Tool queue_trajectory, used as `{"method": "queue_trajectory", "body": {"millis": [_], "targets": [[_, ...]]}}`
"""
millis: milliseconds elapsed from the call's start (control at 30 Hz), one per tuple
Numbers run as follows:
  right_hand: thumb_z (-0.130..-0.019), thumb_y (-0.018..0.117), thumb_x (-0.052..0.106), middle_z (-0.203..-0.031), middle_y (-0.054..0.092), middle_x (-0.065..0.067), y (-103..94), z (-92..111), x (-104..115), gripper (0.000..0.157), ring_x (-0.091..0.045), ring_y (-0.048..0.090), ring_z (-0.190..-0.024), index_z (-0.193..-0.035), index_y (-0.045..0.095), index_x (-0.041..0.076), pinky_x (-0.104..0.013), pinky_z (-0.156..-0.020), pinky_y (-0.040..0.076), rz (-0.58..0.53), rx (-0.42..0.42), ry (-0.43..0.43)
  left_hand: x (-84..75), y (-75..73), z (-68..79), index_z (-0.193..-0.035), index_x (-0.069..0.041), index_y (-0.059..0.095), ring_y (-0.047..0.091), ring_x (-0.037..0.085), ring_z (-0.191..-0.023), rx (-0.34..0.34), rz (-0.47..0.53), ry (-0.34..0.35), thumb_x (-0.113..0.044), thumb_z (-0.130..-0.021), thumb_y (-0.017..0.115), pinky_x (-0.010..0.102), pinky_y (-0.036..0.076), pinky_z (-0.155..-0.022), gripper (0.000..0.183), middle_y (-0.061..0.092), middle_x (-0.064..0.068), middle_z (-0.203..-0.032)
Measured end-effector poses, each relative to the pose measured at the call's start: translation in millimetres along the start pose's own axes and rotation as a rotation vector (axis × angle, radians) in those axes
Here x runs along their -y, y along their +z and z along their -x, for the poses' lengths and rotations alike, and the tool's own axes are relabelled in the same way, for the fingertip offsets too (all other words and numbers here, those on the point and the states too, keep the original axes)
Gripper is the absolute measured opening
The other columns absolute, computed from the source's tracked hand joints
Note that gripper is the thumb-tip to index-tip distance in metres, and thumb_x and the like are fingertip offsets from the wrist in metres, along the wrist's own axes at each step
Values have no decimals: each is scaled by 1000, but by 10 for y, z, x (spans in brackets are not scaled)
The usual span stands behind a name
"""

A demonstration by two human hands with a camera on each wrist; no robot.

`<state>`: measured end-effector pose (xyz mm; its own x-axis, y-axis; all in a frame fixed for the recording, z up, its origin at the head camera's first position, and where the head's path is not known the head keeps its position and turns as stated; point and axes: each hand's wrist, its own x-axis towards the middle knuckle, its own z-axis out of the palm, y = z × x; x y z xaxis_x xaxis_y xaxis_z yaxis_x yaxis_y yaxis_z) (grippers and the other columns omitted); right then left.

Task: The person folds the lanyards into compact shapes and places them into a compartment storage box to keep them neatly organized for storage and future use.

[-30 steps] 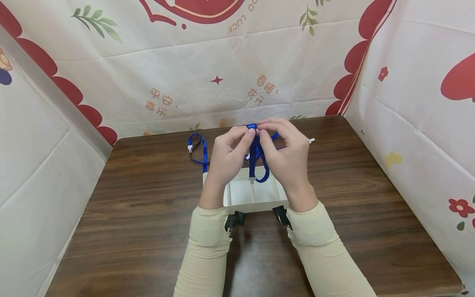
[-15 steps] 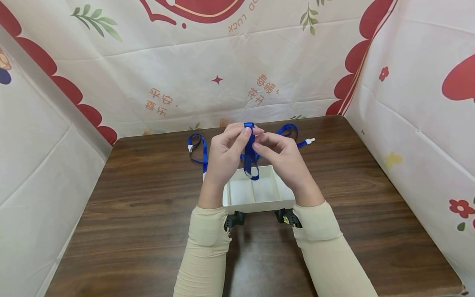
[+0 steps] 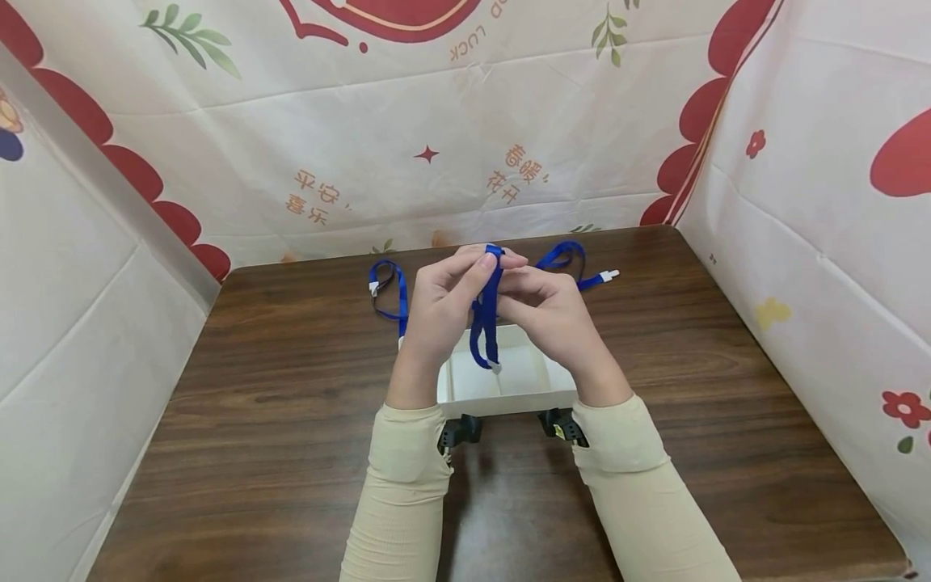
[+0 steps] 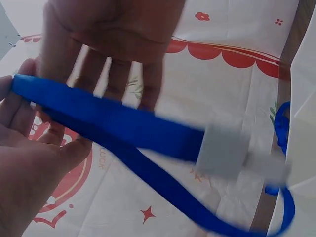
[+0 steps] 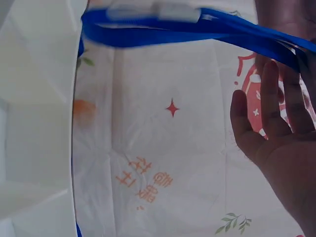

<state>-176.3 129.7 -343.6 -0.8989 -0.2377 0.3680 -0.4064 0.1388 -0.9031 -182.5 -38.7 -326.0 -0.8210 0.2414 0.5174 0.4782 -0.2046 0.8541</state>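
Note:
A folded blue lanyard (image 3: pixel 489 319) hangs above the white box. My left hand (image 3: pixel 445 303) pinches its upper end between thumb and fingers. In the left wrist view a white plastic buckle (image 4: pixel 224 153) sits at the lanyard's lower end, blurred. My right hand (image 3: pixel 556 315) is beside the strap. Its fingers extend behind the strap in the left wrist view; whether they touch it is unclear. The right wrist view shows the lanyard (image 5: pixel 148 37) across the top, with my right hand (image 5: pixel 291 143) at the lower right, fingers fairly straight.
Under the hands stands a white compartmented box (image 3: pixel 509 406) on the brown wooden table (image 3: pixel 291 404). One blue lanyard (image 3: pixel 403 307) lies behind its left side, another blue strap (image 3: pixel 591 283) behind on the right. A printed cloth (image 3: pixel 407 105) encloses the back and sides.
The right hand has come down from the lanyard's top to beside the strap. The left hand has shifted slightly left. The hanging loop has turned and swung to the left.

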Motion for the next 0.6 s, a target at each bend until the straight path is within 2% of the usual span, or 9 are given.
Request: {"method": "queue_trajectory", "body": {"millis": [167, 300, 433, 600], "targets": [[-98, 76, 5, -116, 81, -16, 16, -12, -41, 19, -4, 74, -104, -115, 82, 2, -26, -87, 62, 78, -14, -11, -13, -12, 3, -112, 13, 75, 65, 27, -125, 2, 7, 40, -11, -109, 53, 42, 54, -109, 32, 75, 27, -118], [-98, 75, 7, -116, 81, -12, 17, -30, -96, 17, -13, 76, -106, -112, 83, 2, -28, -88, 62, 106, 9, -9, -40, -16, 16, -113, 14, 74, 66, 28, -127, -14, 32, 55, -10, -109, 54, 40, 54, -108, 32, 80, 9, -115], [-99, 75, 7, -109, 83, -10, 23, -52, -163, 13, -21, 77, -105, -107, 84, 4, -31, -91, 61, 206, 51, -5, -93, -17, 24, -113, 15, 72, 66, 30, -126, -40, 42, 85, -11, -109, 54, 39, 55, -103, 32, 79, -12, -111], [-96, 77, 10, -100, 83, -6, 35, -72, -190, 9, -22, 75, -95, -100, 85, 10, -35, -84, 58, 350, 37, 61, -133, -18, 36, -110, 18, 71, 66, 34, -127, -45, 47, 121, -9, -108, 52, 42, 53, -110, 33, 79, -16, -109]]}}
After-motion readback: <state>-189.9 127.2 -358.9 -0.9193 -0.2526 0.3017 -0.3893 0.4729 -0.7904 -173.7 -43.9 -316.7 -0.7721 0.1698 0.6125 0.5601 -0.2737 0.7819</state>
